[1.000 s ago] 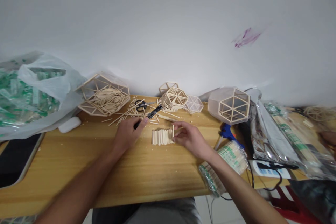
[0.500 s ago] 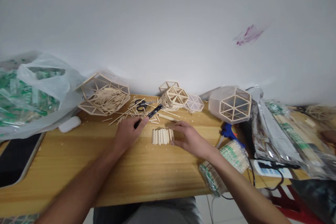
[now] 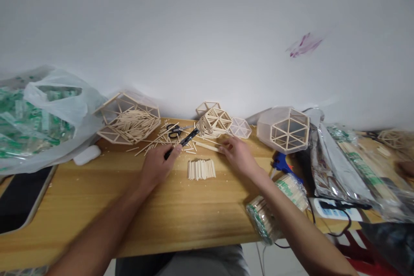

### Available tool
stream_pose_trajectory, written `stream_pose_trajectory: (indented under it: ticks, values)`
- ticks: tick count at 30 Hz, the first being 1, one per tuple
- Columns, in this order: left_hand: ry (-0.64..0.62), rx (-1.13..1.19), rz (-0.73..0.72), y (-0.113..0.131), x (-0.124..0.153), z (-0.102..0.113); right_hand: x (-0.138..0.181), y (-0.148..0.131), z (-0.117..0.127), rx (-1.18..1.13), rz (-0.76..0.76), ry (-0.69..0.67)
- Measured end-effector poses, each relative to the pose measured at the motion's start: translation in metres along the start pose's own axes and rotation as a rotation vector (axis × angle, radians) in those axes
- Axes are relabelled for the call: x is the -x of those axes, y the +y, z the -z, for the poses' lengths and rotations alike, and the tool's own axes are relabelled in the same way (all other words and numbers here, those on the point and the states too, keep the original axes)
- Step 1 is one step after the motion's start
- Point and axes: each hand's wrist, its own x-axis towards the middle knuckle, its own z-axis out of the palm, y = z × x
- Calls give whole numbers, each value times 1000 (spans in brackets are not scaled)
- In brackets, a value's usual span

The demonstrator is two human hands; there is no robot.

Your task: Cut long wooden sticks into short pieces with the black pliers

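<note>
My left hand (image 3: 158, 164) is closed around the handle of a slim black utility knife (image 3: 186, 140), its tip pointing up and away to the right. Right of it, my right hand (image 3: 238, 155) has its fingertips together at the right end of a pale wooden stick (image 3: 207, 146) lying on the table. Just in front of both hands, a neat row of short cut sticks (image 3: 201, 169) lies side by side. Loose sticks and black-handled scissors (image 3: 174, 130) lie behind the knife. A hexagonal stick frame (image 3: 215, 120) full of sticks rests against the wall.
At left are a bag of green-printed packets (image 3: 35, 125), a white case (image 3: 87, 155) and a phone (image 3: 24, 198). A lined frame (image 3: 127, 118) holds many sticks. To the right are another frame (image 3: 284, 129), a blue glue gun (image 3: 282, 162), wrapped sticks (image 3: 263, 220) and a power strip (image 3: 336, 210).
My right hand has moved up and away from the row of short sticks to the end of the longer stick behind it. My left hand stays nearly still with the knife.
</note>
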Motion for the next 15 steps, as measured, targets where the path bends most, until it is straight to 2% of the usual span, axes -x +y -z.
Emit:
stream_pose_trajectory:
  ticks: [5, 11, 15]
  values:
    - [34, 150, 84, -7, -2, 3, -21, 10, -12, 38, 11, -42]
    - [87, 387, 222, -12, -4, 3, -33, 14, -11, 40, -4, -124]
    - [90, 411, 240, -9, -4, 2, -35, 14, -11, 57, 5, -159]
